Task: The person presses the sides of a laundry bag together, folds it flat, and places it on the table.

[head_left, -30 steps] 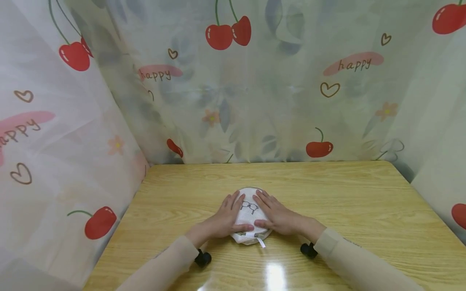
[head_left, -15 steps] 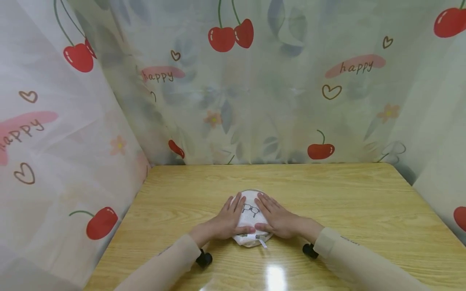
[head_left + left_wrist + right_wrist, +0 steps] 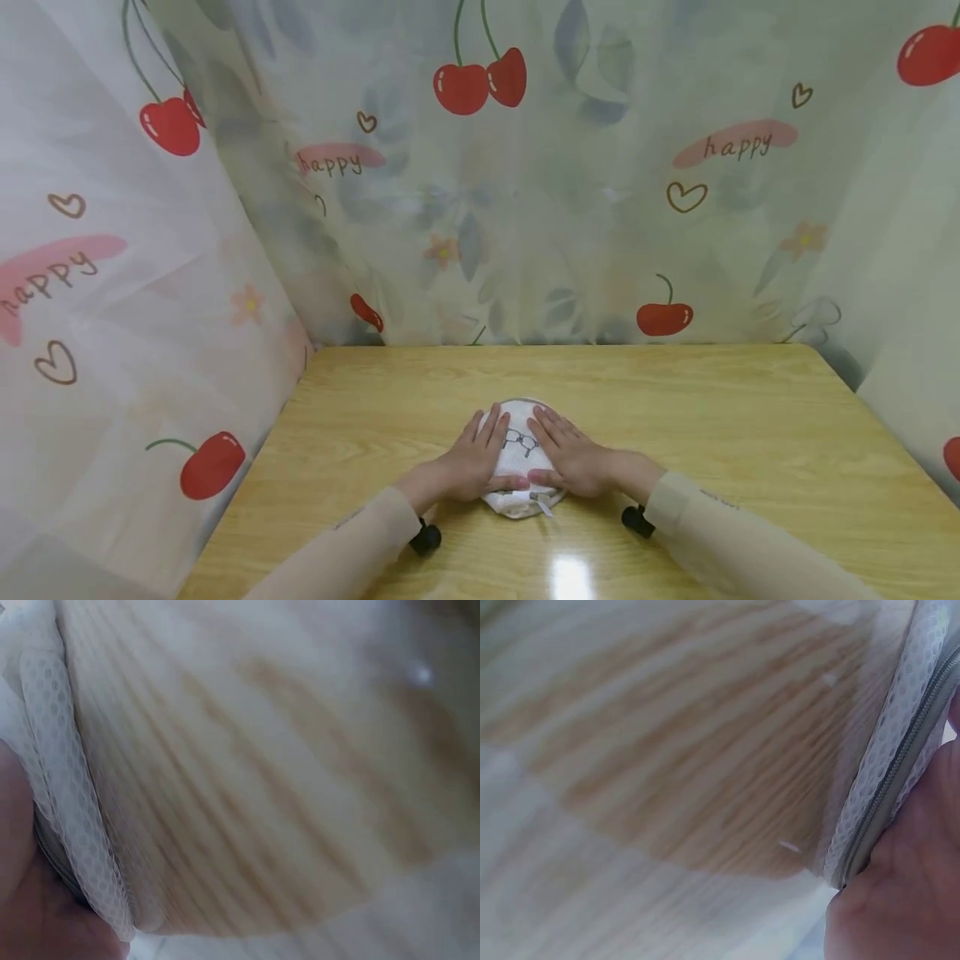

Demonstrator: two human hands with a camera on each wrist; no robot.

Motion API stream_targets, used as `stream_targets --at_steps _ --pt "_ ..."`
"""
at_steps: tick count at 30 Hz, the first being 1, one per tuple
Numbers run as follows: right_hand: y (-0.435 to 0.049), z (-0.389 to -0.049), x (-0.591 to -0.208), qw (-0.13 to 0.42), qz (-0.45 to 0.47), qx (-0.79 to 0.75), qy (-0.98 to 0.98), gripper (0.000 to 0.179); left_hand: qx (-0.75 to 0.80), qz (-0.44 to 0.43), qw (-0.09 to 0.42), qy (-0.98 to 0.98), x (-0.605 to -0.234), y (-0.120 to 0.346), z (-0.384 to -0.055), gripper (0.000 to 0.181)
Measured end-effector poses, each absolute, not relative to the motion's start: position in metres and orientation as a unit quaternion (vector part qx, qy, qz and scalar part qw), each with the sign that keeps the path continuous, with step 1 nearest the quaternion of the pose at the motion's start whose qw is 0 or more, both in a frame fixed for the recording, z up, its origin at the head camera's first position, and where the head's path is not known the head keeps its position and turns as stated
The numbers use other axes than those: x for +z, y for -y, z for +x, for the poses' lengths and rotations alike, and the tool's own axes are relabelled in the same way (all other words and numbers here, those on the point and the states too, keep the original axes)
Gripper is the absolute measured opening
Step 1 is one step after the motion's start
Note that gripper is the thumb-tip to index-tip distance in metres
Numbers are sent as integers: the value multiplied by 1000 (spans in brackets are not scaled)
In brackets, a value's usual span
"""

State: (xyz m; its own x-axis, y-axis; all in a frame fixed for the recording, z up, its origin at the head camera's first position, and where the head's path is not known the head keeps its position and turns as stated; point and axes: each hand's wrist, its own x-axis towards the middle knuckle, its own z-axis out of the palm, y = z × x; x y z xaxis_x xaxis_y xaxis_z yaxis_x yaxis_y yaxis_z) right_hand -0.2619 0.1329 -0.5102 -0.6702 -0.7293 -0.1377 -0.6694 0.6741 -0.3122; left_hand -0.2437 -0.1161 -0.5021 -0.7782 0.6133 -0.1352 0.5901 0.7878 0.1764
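A round white mesh laundry bag [image 3: 517,462] lies on the table, printed with a dark line drawing of a bra. My left hand [image 3: 471,458] rests on its left side with fingers straight and pointing away. On the opposite side my right hand [image 3: 579,454] presses down the same way, and the two thumbs almost meet near the front edge. A white tag and the zipper [image 3: 538,499] show at the bag's front. The left wrist view has the mesh side [image 3: 64,750] beside the palm; in the right wrist view the grey zipper [image 3: 900,761] runs along the mesh wall.
The wood-grain table [image 3: 360,400] extends around the bag on all sides. Behind it and to the left hangs a curtain [image 3: 525,208] printed with cherries, hearts and the word happy. A small black device [image 3: 426,537] sits under each wrist.
Both hands stay flat on the laundry bag. The whole scene has shifted slightly downward and to the right in the head view, and the bag's drawing is partly more covered by the left fingers.
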Motion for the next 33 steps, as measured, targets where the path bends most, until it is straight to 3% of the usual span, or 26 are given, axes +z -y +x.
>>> stream_targets --at_steps 9,16,24,30,33 --pt "-137 -257 -503 121 -368 -144 -910 93 80 321 68 -941 -497 115 -242 106" --pt "-137 -250 -471 129 -371 -172 -903 87 151 310 79 -935 -486 118 -241 99" --pt "-144 -262 -443 59 -344 -231 -908 69 189 314 60 -929 -467 123 -247 87" --pt "-158 -279 -438 22 -317 -238 -918 58 180 374 23 -910 -452 137 -247 66" --pt "-161 -286 -441 38 -322 -251 -912 56 140 432 -5 -891 -447 143 -244 62"
